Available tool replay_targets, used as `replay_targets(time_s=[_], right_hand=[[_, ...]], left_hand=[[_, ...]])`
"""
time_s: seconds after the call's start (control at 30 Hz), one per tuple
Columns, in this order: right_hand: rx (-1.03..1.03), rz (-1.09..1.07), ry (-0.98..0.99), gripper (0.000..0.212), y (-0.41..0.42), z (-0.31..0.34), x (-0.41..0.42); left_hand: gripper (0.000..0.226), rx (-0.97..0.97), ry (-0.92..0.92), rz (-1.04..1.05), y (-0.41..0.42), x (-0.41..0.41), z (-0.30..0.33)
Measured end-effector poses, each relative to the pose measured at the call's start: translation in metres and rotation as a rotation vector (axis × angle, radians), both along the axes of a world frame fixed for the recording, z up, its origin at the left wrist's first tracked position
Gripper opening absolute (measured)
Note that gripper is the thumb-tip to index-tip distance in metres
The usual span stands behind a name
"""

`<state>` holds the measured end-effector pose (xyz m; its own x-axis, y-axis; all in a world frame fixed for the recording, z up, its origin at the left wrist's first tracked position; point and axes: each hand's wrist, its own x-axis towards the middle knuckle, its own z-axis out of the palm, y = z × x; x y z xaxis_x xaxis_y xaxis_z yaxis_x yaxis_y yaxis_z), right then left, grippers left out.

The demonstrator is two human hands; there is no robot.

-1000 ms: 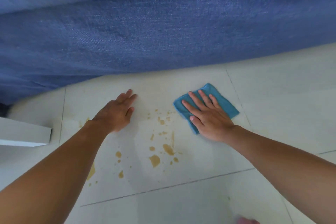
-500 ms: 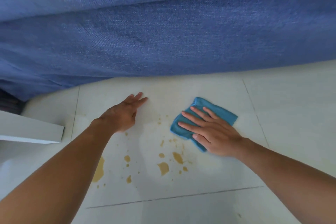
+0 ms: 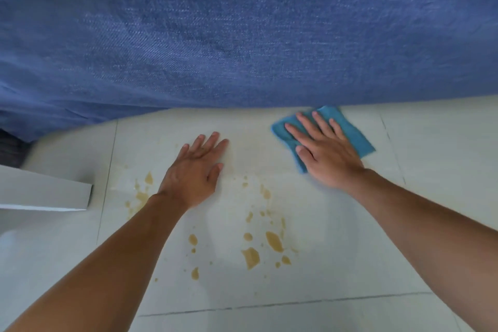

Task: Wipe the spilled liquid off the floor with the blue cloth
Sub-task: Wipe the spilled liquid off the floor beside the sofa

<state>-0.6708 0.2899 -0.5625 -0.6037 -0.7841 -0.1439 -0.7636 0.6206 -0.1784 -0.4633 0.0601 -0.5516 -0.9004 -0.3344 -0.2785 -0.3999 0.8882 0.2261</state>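
A blue cloth (image 3: 353, 133) lies flat on the pale tiled floor (image 3: 350, 237), close to the sofa's base. My right hand (image 3: 324, 152) presses down on it with fingers spread. My left hand (image 3: 195, 174) rests palm-down on the bare floor, fingers apart, holding nothing. Brown spilled liquid (image 3: 252, 256) sits in drops and small puddles between my forearms, below and left of the cloth. More brown splashes (image 3: 141, 195) lie left of my left wrist.
A blue fabric sofa (image 3: 242, 35) fills the upper half of the view and overhangs the floor. A white box-like object (image 3: 43, 191) juts in from the left edge. Tile joints run across the floor near the bottom.
My right hand has pushed the cloth away from the spill toward the sofa and to the right. My left hand has stayed flat on the floor. The view has shifted closer to the sofa.
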Motion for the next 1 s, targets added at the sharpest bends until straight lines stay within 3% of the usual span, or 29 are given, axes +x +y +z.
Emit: replay_targets(time_s=[0.07, 0.13, 0.2, 0.33, 0.37, 0.5, 0.57, 0.67, 0.73, 0.83, 0.9, 1.0], right_hand=[[0.027, 0.045, -0.047, 0.060, -0.019, -0.001, 0.024], [0.026, 0.329, -0.088, 0.057, 0.009, -0.001, 0.059], [0.030, 0.443, -0.105, 0.055, 0.046, 0.003, 0.053], [0.019, 0.087, -0.059, 0.060, -0.003, 0.003, 0.021], [0.024, 0.092, -0.061, 0.061, -0.020, 0.003, 0.035], [0.043, 0.510, -0.119, 0.054, 0.026, 0.002, 0.071], [0.030, 0.375, -0.098, 0.054, 0.043, 0.002, 0.036], [0.043, 0.066, -0.067, 0.059, -0.009, 0.003, 0.024], [0.036, 0.216, -0.086, 0.059, -0.029, 0.003, 0.069], [0.050, 0.601, -0.165, 0.054, 0.024, 0.010, 0.105], [0.046, 0.548, -0.149, 0.053, 0.049, 0.007, 0.076], [0.026, 0.228, -0.102, 0.057, 0.014, 0.005, 0.045]], left_hand=[[0.057, -0.001, -0.006, -0.002, -0.001, 0.001, -0.001], [0.057, 0.004, -0.005, 0.001, -0.001, 0.006, -0.003], [0.057, 0.006, -0.019, 0.005, -0.005, 0.005, -0.003], [0.057, 0.012, -0.019, -0.001, -0.008, 0.001, -0.003], [0.057, 0.019, -0.024, -0.001, -0.009, 0.002, -0.002], [0.055, 0.020, -0.051, -0.011, -0.008, 0.005, 0.001], [0.055, 0.035, -0.056, -0.004, -0.007, 0.003, 0.003], [0.055, 0.044, -0.050, 0.017, -0.008, 0.001, 0.002], [0.055, 0.042, -0.061, 0.009, -0.009, 0.002, 0.004], [0.055, 0.042, -0.078, 0.016, -0.010, 0.005, 0.009], [0.055, 0.048, -0.076, 0.019, -0.011, 0.002, 0.008], [0.056, 0.063, -0.054, 0.004, -0.012, 0.000, 0.000]])
